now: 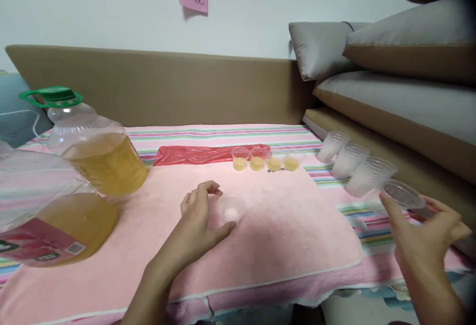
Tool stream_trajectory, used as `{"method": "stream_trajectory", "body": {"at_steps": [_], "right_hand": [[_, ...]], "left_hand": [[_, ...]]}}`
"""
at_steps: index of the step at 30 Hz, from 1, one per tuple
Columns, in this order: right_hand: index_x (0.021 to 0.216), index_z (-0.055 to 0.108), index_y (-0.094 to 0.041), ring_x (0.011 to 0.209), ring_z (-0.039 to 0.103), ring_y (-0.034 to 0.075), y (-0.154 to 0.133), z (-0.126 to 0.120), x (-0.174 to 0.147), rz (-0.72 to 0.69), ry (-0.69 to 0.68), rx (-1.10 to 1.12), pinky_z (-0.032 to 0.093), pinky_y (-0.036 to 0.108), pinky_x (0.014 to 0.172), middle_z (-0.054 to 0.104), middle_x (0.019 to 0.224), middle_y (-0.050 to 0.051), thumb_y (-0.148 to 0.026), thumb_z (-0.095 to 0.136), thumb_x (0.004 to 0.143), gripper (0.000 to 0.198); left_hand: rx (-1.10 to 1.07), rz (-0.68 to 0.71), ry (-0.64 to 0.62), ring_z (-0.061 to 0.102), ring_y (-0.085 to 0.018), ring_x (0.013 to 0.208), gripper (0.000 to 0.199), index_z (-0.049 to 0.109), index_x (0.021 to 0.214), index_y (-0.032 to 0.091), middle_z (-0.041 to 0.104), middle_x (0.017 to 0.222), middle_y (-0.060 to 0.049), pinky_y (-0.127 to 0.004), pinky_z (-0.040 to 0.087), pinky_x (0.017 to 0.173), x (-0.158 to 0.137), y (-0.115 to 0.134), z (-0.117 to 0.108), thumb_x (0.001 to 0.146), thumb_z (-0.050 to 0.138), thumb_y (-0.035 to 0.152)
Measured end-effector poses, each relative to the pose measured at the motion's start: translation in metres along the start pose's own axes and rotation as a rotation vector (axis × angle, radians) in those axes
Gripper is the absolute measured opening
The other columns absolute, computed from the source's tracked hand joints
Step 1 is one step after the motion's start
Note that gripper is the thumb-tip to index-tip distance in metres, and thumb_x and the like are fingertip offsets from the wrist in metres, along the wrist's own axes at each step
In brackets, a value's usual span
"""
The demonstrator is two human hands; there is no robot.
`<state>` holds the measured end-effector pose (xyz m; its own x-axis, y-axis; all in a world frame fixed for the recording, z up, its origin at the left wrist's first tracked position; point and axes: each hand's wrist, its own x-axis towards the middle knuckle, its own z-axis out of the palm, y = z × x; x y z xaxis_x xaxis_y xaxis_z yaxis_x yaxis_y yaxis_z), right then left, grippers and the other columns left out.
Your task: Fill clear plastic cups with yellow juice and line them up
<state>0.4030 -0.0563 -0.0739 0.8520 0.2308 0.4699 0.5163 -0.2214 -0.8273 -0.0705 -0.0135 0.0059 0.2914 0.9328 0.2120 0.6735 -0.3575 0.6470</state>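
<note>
My left hand (203, 216) curves beside a small clear plastic cup (231, 208) on the pink towel. Its fingers and thumb are apart, with the cup between them; whether they touch it I cannot tell. At the right, my right hand (424, 231) has its thumb and fingers on opposite sides of the rim of another clear plastic cup (403, 193). Farther back stands a row of several small cups (257, 161) with yellow contents. Stacked clear cups (366, 179) line the right side, just beyond my right hand.
Two large jugs of yellow liquid stand at the left, a green-capped jug (107, 161) and a nearer jug (74, 231). Red plastic (193, 155) lies along the back of the pink towel (148, 265). Grey-brown cushions (401, 92) are piled at the right.
</note>
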Motion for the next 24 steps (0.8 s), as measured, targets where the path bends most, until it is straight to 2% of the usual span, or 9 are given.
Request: {"method": "stream_trajectory", "body": {"at_steps": [4, 7, 10, 13, 15, 20, 24], "right_hand": [[0.116, 0.055, -0.025, 0.131, 0.042, 0.038, 0.013, -0.002, 0.017, 0.153, -0.005, -0.038, 0.046, 0.050, 0.098, 0.037, 0.127, 0.024, -0.064, 0.097, 0.037, 0.097], [0.107, 0.055, -0.027, 0.124, 0.044, 0.041, 0.018, -0.002, 0.025, 0.261, -0.024, -0.103, 0.043, 0.052, 0.095, 0.036, 0.110, 0.014, -0.055, 0.100, 0.035, 0.090], [0.107, 0.057, -0.027, 0.111, 0.048, 0.040, 0.020, -0.002, 0.025, 0.265, -0.058, -0.144, 0.041, 0.052, 0.088, 0.033, 0.102, 0.007, -0.058, 0.097, 0.041, 0.083], [0.110, 0.060, -0.027, 0.097, 0.051, 0.035, 0.019, -0.004, 0.020, 0.279, -0.102, -0.182, 0.039, 0.050, 0.082, 0.033, 0.102, 0.006, -0.060, 0.096, 0.042, 0.084], [0.112, 0.062, -0.027, 0.097, 0.050, 0.035, 0.019, -0.006, 0.017, 0.277, -0.120, -0.185, 0.039, 0.049, 0.082, 0.033, 0.103, 0.006, -0.062, 0.097, 0.041, 0.086], [0.118, 0.064, -0.024, 0.103, 0.049, 0.037, 0.021, -0.009, 0.016, 0.290, -0.143, -0.186, 0.042, 0.050, 0.087, 0.034, 0.104, 0.008, -0.063, 0.097, 0.039, 0.094], [0.129, 0.063, -0.022, 0.116, 0.049, 0.037, 0.019, -0.011, 0.007, 0.189, -0.156, -0.139, 0.044, 0.047, 0.095, 0.039, 0.115, 0.015, -0.069, 0.092, 0.051, 0.096]], "left_hand": [[0.013, -0.009, -0.006, 0.049, -0.039, 0.130, 0.062, 0.044, 0.127, 0.028, 0.054, 0.136, -0.013, -0.063, 0.043, 0.106, -0.001, -0.002, -0.003, 0.078, 0.076, 0.050], [0.012, -0.022, 0.004, 0.047, -0.040, 0.134, 0.069, 0.042, 0.131, 0.031, 0.051, 0.141, -0.012, -0.062, 0.045, 0.105, 0.000, -0.005, -0.004, 0.078, 0.076, 0.058], [-0.056, 0.020, 0.131, 0.052, -0.035, 0.132, 0.058, 0.042, 0.130, 0.030, 0.053, 0.138, -0.011, -0.058, 0.047, 0.106, 0.005, -0.013, -0.005, 0.087, 0.070, 0.056], [-0.188, 0.078, 0.338, 0.060, -0.026, 0.121, 0.036, 0.048, 0.120, 0.029, 0.059, 0.122, -0.005, -0.052, 0.047, 0.109, 0.012, -0.020, -0.005, 0.093, 0.065, 0.046], [-0.264, 0.077, 0.430, 0.064, -0.023, 0.111, 0.030, 0.051, 0.112, 0.028, 0.061, 0.109, -0.002, -0.047, 0.050, 0.107, 0.016, -0.022, -0.007, 0.092, 0.068, 0.042], [-0.359, 0.022, 0.552, 0.068, -0.021, 0.093, 0.036, 0.056, 0.105, 0.027, 0.063, 0.096, 0.001, -0.042, 0.052, 0.098, 0.017, -0.021, -0.011, 0.081, 0.081, 0.039], [-0.351, 0.018, 0.592, 0.066, -0.021, 0.090, 0.036, 0.058, 0.106, 0.027, 0.064, 0.089, 0.002, -0.040, 0.050, 0.098, 0.017, -0.020, -0.010, 0.081, 0.081, 0.040]]}}
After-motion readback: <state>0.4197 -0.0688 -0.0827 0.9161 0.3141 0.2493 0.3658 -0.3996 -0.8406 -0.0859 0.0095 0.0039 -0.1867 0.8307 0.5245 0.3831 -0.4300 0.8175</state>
